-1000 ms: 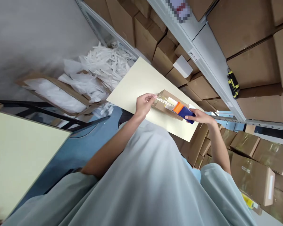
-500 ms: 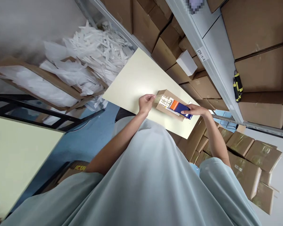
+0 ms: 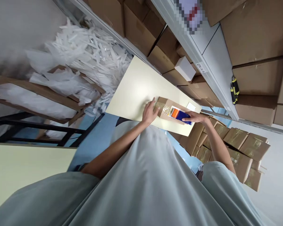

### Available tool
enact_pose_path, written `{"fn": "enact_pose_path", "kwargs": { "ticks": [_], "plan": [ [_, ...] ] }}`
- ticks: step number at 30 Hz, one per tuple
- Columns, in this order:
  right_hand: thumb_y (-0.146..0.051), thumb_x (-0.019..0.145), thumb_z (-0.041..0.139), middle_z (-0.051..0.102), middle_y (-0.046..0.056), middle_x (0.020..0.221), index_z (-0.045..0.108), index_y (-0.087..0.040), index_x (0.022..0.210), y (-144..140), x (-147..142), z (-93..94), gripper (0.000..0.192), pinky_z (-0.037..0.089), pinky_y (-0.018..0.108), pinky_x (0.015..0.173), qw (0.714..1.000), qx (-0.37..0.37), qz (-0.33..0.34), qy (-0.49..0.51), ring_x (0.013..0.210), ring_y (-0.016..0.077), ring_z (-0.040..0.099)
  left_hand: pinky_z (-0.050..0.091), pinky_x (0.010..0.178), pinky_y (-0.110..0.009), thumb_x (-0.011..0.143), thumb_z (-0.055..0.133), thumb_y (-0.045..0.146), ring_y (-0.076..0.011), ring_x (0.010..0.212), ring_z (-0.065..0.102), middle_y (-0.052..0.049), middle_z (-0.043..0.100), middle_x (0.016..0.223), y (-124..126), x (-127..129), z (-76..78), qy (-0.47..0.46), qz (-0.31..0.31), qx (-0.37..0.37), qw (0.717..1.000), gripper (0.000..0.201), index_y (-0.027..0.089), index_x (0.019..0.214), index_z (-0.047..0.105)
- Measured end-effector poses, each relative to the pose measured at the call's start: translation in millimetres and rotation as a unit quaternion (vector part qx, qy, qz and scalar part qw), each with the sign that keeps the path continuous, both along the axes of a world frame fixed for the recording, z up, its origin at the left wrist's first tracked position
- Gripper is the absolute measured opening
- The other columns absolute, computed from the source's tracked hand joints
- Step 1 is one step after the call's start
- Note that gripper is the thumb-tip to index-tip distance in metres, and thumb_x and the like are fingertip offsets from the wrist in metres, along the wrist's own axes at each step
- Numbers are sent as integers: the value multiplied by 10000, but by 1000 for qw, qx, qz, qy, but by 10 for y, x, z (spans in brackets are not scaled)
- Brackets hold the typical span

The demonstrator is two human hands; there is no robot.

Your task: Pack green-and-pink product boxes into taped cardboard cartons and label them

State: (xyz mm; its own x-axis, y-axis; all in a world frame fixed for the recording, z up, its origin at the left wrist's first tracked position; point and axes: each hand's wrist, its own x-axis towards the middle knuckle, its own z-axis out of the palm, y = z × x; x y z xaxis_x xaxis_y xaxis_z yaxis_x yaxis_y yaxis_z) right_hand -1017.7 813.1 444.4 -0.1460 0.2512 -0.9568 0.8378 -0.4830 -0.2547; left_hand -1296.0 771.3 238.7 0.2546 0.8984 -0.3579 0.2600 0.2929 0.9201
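Note:
A small cardboard box point(image 3: 163, 102) lies on the pale tabletop point(image 3: 132, 84), with shiny clear tape across its left part. My right hand point(image 3: 192, 117) is closed around a blue and orange tape dispenser point(image 3: 179, 115), which rests over the top of the box. At the box's left end is my left hand point(image 3: 150, 113), its fingers apart and nothing in them. Its fingertips are close to the box edge; whether they touch it I cannot tell.
Shelves of cardboard boxes point(image 3: 141, 31) run along the table's far side, with a white box point(image 3: 185, 69) among them. Yellow-black cutters point(image 3: 235, 90) lie on the shelf edge. White packing scraps point(image 3: 91, 53) are heaped at left. Taped cartons point(image 3: 238, 141) are stacked at right.
My left hand has gone from a pinch at the box's left end to spread fingers. The tape dispenser has shifted slightly right along the box, still in my right hand. The view has tilted.

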Motion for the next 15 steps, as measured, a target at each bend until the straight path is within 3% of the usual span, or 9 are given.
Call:
{"fn": "enact_pose_path", "kwargs": {
  "ticks": [3, 6, 9, 15],
  "plan": [
    [-834, 803, 838, 794, 37, 911, 732, -178, 1056, -4, 17, -19, 712, 559, 272, 688, 1000, 9, 17, -13, 781, 179, 701, 246, 1437, -541, 947, 772, 637, -403, 1781, 233, -266, 269, 1888, 57, 37, 204, -10, -168, 165, 972, 1183, 76, 1831, 222],
    [-857, 789, 843, 797, 54, 908, 712, -192, 979, 10, 57, -57, 705, 541, 273, 677, 999, 20, 41, -24, 767, 182, 692, 26, 1448, -662, 717, 968, 684, -514, 1792, 4, -328, 52, 1903, 190, 241, 350, 16, -311, 259, 914, 1555, 2, 1827, 119],
    [-868, 792, 851, 792, 65, 846, 703, -198, 889, 49, 102, -105, 693, 530, 281, 654, 998, 7, 68, -14, 713, 181, 678, -50, 1430, -701, 676, 1001, 593, -547, 1781, -19, -370, 40, 1887, 322, 427, 376, 72, -367, 280, 884, 1576, -63, 1805, 118],
    [-868, 837, 836, 815, 71, 831, 749, -175, 925, 42, 275, -92, 704, 574, 290, 700, 993, -14, 73, 89, 728, 182, 713, 15, 1448, -655, 764, 888, 420, -534, 1781, 76, -356, 157, 1883, 335, 463, 374, 147, -376, 285, 869, 1374, -82, 1799, 136]
  ]
}}
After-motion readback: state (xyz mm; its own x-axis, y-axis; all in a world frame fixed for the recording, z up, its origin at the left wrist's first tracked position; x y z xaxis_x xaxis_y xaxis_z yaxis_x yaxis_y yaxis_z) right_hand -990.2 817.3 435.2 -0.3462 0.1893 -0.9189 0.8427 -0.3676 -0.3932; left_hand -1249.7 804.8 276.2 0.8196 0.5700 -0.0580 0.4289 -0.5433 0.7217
